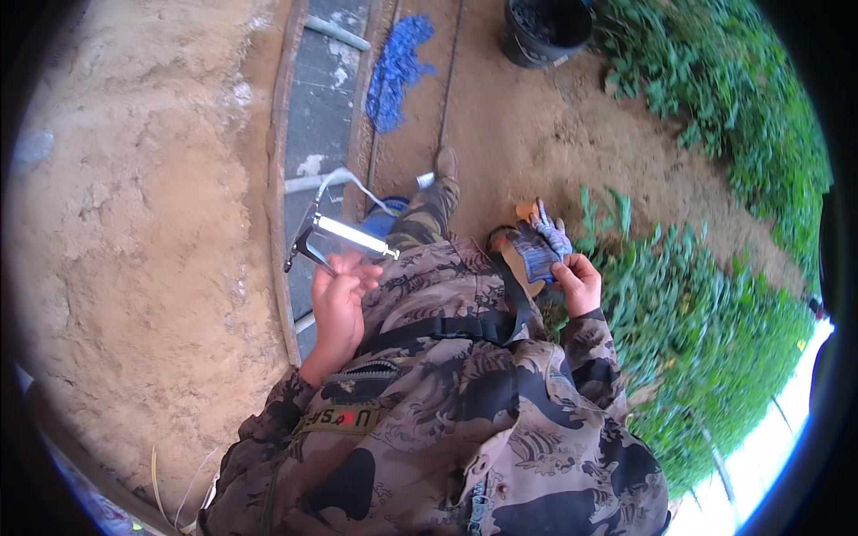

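Observation:
My left hand is closed on a black-framed device with a white tube, a clear panel and a curved pale cable; its exact kind I cannot make out. Fingers and thumb pinch it by its lower edge, above the dark strip along the earth wall. On the other side, my right hand grips a pair of blue-grey knitted work gloves by one end, thumb on top. Behind the gloves a tan flap and something orange show in part. Both hands are in front of my patterned jacket.
At left rises a rough earth wall, bordered by a dark strip crossed by pale pipes. Crumpled blue plastic lies on the dirt. A black bucket stands ahead, a blue container by my leg. Green plants grow at right.

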Motion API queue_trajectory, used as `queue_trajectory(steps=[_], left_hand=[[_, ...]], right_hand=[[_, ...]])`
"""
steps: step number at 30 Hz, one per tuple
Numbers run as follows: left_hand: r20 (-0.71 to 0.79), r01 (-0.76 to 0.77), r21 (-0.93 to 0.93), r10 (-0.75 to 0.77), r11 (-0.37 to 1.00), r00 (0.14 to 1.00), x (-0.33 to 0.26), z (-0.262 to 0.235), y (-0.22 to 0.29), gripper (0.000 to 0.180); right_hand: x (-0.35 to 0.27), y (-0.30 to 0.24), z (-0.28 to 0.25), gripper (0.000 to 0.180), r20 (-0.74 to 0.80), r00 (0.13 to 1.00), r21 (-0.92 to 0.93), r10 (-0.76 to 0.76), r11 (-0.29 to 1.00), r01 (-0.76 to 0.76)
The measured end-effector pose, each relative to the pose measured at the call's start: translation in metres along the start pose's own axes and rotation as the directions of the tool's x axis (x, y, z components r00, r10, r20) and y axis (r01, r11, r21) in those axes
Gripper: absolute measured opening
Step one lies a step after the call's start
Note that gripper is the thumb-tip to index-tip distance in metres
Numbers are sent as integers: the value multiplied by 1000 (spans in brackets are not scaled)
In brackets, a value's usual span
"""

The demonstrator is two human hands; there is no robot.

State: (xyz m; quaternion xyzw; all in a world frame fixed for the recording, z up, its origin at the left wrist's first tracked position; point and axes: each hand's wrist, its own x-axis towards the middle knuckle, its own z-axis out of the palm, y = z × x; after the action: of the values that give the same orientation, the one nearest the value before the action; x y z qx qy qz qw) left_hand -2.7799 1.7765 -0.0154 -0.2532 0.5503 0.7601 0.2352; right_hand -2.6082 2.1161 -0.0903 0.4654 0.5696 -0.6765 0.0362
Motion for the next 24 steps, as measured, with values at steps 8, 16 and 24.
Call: queue_trajectory(steps=[8, 16, 24], left_hand=[[-7, -47, -39, 47, 998, 999, 88, 86, 100, 22], [-60, -124, -32, 122, 992, 991, 203, 189, 173, 21], [-10, -129, -122, 129, 984, 992, 301, 298, 241, 22]], right_hand=[[133, -171, 39, 11, 116, 987, -78, -107, 990, 117], [261, -280, 52, 11, 142, 985, -33, -103, 994, 108], [395, -411, 63, 13, 238, 958, -52, -162, 982, 180]])
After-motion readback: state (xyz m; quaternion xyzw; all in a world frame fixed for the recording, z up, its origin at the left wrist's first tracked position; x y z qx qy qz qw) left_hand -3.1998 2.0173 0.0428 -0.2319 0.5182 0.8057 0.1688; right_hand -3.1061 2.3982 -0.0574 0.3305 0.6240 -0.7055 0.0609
